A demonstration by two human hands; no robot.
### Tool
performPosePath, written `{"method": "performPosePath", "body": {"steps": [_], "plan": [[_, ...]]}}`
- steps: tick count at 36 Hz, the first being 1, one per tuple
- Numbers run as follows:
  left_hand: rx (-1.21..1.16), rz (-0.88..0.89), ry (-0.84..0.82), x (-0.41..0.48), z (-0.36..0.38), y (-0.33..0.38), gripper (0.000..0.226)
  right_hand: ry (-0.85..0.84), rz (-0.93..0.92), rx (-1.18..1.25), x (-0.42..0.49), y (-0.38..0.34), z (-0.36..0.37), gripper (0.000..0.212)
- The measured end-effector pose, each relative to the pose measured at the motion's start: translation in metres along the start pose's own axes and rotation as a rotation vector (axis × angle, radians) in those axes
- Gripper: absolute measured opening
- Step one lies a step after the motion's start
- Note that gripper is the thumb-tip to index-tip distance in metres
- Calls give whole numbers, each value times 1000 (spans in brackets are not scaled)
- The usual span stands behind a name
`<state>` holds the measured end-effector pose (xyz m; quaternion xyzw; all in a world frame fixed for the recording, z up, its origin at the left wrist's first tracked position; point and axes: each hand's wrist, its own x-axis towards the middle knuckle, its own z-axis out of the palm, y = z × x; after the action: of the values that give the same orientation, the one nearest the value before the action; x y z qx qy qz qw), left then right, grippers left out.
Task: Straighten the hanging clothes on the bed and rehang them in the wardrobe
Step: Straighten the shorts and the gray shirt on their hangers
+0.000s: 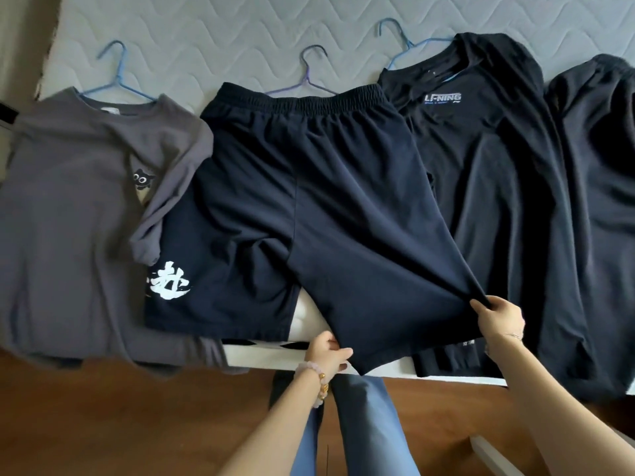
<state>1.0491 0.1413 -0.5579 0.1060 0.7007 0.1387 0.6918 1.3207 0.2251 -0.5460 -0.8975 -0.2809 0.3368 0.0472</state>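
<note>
Navy shorts [309,187] lie flat in the middle of the bed on a purple hanger [309,68], waistband away from me. My left hand [326,348] pinches the inner corner of the right leg's hem at the bed edge. At the outer corner of that same hem, my right hand [500,321] pinches the cloth and holds it taut. A grey T-shirt [68,207] on a blue hanger [118,75] lies to the left, its sleeve over the shorts. To the right lies a black Li-Ning shirt [488,173] on a blue hanger [400,46].
Another black garment [598,201] lies at the far right. The quilted grey mattress [213,39] shows behind the clothes. The white bed edge [261,355] runs in front, above a wooden floor [120,413]. My legs in blue trousers [357,427] stand against the bed.
</note>
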Motion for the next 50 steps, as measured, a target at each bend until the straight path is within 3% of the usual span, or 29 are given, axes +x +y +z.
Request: {"method": "performPosePath", "body": {"steps": [4,7,9,12,16,21,24,27,31,37,41,46,50], "plan": [[44,47,170,1,-28,2,24,92,-112,-166,-14,-14,5,32],[10,72,400,-2,-73,6,27,194,-313,-130,-41,-31,18,32],[-17,44,569,-5,-107,10,26,135,-395,-40,-67,-48,33,28],[-73,-24,723,1,-165,3,30,-85,-409,8,-110,-68,67,21],[-75,-21,745,17,-242,-14,19,-291,-357,29,-165,-83,118,18],[7,110,794,4,-317,-1,15,-453,-333,68,-230,-106,181,14],[122,176,822,-3,-366,9,17,-522,-317,51,-264,-122,224,18],[209,203,846,-5,-424,14,17,-537,-237,7,-294,-130,266,7],[393,155,909,-6,-508,17,32,-413,-178,26,-326,-125,308,26],[406,-14,915,-4,-590,6,55,-194,-92,61,-342,-103,338,25],[388,74,764,-7,-606,-1,36,-121,24,125,-346,-104,345,38],[401,194,717,-4,-610,-11,36,-91,36,130,-348,-108,348,29],[383,116,626,-8,-595,-6,37,-118,8,123,-344,-104,348,13]]}}
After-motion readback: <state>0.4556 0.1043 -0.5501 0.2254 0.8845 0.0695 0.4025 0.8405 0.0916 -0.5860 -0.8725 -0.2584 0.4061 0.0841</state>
